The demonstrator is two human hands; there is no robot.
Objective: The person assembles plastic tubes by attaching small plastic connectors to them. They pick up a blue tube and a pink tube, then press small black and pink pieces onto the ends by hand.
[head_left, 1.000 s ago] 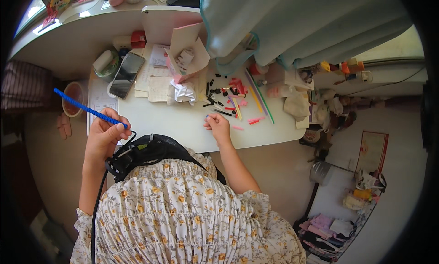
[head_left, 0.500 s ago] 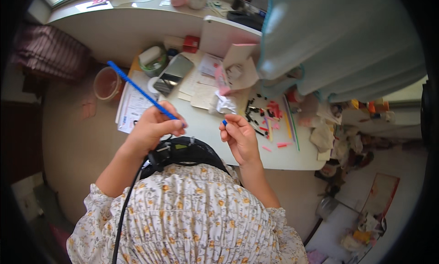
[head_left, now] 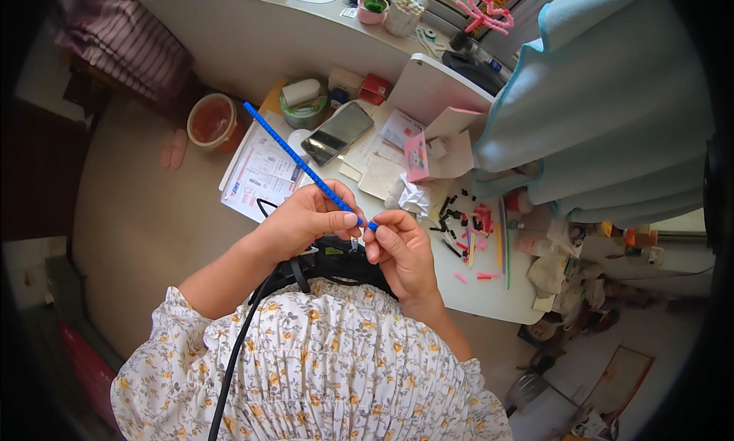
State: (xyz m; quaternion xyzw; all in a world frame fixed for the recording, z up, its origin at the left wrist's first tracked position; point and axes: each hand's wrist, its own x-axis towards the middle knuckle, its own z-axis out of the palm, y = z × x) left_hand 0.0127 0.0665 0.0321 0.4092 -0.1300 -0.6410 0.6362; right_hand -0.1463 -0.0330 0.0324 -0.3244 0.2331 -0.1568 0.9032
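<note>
My left hand [head_left: 315, 221] pinches the lower end of a long, thin blue ribbed stick [head_left: 290, 154], which slants up and to the left. Its thumb and fingers are closed round it. Close beside it, my right hand [head_left: 404, 250] holds a short blue piece [head_left: 372, 226] between thumb and fingertips. The two hands nearly meet; whether the piece touches the stick's end I cannot tell. Right of my hands, small black pieces [head_left: 444, 218] and pink and red bits [head_left: 482, 219] lie scattered on the white table [head_left: 482, 296]. Several thin coloured sticks [head_left: 505, 246] lie beside them.
A phone [head_left: 336, 134], papers [head_left: 264, 173], a red box [head_left: 375, 89], an open pink-and-white box [head_left: 417, 157] and crumpled white tissue [head_left: 414, 196] lie behind my hands. A pale blue curtain [head_left: 604, 112] hangs at the right. A bucket [head_left: 212, 122] stands left of the table.
My left hand has moved right with the blue stick, bringing its lower end next to the small blue piece in my right hand. The whole view has shifted.
</note>
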